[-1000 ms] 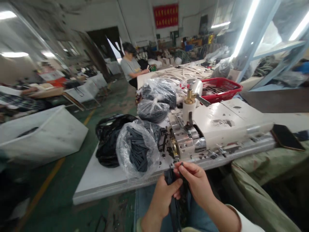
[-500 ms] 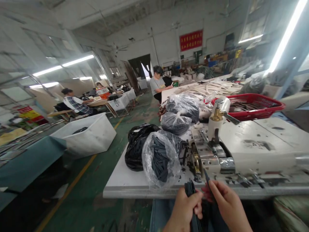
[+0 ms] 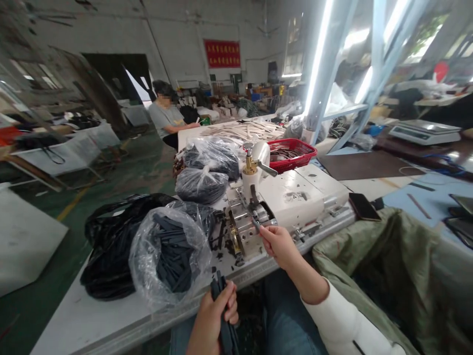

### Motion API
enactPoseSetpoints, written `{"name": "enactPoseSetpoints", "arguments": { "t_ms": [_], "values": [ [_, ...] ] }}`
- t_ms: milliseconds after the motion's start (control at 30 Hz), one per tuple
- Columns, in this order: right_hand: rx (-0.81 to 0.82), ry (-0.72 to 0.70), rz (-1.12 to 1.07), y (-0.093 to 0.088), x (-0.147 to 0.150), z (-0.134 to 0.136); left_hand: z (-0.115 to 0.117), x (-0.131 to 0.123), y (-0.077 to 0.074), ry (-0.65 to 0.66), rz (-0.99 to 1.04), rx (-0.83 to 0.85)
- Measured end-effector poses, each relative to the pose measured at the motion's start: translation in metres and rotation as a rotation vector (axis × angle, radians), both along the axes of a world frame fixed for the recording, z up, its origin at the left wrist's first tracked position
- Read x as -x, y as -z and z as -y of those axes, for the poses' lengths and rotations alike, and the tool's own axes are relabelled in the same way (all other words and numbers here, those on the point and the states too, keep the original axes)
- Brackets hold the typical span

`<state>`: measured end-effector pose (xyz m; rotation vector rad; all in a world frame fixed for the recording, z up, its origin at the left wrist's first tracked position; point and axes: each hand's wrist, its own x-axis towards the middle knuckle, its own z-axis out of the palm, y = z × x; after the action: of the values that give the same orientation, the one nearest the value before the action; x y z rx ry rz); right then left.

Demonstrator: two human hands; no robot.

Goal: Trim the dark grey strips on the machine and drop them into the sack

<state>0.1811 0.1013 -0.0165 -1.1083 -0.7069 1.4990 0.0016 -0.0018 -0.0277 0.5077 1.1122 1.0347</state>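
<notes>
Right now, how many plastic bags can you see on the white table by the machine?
4: an open clear bag of dark strips nearest the left hand, a black bag beside it on the left, and two tied clear bags farther back. Others may be hidden.

**A:** ok so where are the hands in this shot?

**B:** Left hand (image 3: 214, 318) is way down at the bottom edge, fingers curled shut around its grip, wrist cut off by the frame.

**A:** and the other one?

**B:** Right hand (image 3: 278, 245) is up ahead of the left grip, off to its right, thumb and fingers pinched together. Bare forearm (image 3: 305, 273) angles back from it into a white sleeve (image 3: 332, 315).
</notes>
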Motion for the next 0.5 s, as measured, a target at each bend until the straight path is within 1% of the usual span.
{"name": "enactPoseSetpoints", "arguments": {
  "t_ms": [167,333,367,433,500],
  "values": [
    [0.012,0.078,-0.026,0.002,0.006,-0.01,-0.001,0.002,-0.002,-0.022,0.0,0.01],
    [-0.024,0.225,-0.026,0.006,0.007,-0.016,-0.003,0.003,-0.002,-0.036,-0.003,0.01],
    [-0.041,0.279,-0.016,0.008,0.003,-0.014,-0.003,0.003,-0.002,-0.034,0.002,0.01],
    [-0.078,0.434,0.061,0.015,-0.012,-0.005,-0.003,0.004,-0.002,-0.017,0.019,0.015],
    [-0.111,0.579,0.252,0.027,-0.042,0.013,-0.002,0.005,-0.003,0.016,0.046,0.019]
  ]
}}
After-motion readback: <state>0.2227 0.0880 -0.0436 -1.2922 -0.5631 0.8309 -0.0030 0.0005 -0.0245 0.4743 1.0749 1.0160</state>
